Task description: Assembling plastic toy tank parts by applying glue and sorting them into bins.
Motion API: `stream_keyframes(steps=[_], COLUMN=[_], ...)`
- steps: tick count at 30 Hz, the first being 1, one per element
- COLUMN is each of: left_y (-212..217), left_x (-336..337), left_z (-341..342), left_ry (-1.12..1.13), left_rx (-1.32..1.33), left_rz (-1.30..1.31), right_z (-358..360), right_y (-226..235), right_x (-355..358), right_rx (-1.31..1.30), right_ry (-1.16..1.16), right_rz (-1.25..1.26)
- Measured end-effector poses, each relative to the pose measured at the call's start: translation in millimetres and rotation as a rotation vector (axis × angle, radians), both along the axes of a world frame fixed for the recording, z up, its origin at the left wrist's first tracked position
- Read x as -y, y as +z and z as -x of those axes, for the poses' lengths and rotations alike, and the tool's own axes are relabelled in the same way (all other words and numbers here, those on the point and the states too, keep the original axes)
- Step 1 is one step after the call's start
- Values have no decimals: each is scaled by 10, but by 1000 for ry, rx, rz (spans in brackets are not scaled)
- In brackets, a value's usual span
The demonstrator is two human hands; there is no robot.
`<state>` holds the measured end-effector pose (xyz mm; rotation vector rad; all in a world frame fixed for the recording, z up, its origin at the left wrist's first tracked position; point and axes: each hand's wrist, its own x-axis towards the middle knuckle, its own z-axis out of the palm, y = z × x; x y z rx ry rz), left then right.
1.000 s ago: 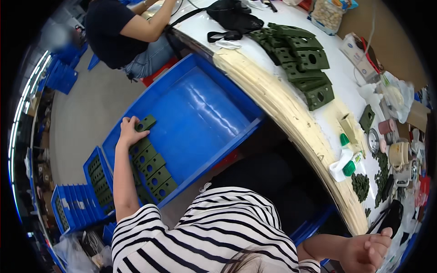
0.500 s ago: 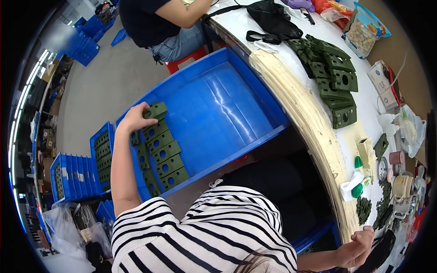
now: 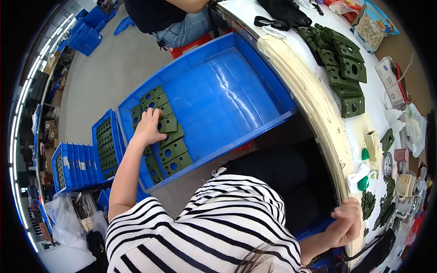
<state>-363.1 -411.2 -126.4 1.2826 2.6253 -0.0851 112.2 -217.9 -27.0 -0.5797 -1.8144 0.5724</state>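
Observation:
My left hand [image 3: 149, 128] reaches into a large blue plastic crate [image 3: 218, 152]. Its thumb and fingers span a flat dark green plate [image 3: 170, 123], gripping its edges. More green plates with round holes [image 3: 177, 164] lie overlapped in rows along the crate's left side, partly hidden by the hand. My right hand [image 3: 345, 224] hangs at the table's edge on the lower right, its fingers curled in and slightly blurred. Whatever it may hold is hidden.
A white table [image 3: 330, 102] curves along the right, bearing piled green plates [image 3: 346, 68], small dark green pieces [image 3: 384, 200] and a bag of round pale items [image 3: 368, 29]. Stacked blue crates [image 3: 82, 168] stand left. Another person [image 3: 182, 29] sits at the top.
My left hand has moved down the row to a plate nearer me, uncovering plates at the far end. My right hand has shifted up and left. The whole view has shifted slightly.

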Motion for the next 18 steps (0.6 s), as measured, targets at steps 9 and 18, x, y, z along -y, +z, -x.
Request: stream_keyframes(steps=[9,18], left_y=[-179,94], left_x=[-496,-492], left_z=[-122,152], left_ry=[-13,30], left_rx=[60,80], left_rz=[-229,-309], right_z=[1902,3128], right_y=[-769,-1318], right_x=[254,742], right_rx=[352,1079], right_ry=[800,1090], right_rz=[-25,-162])
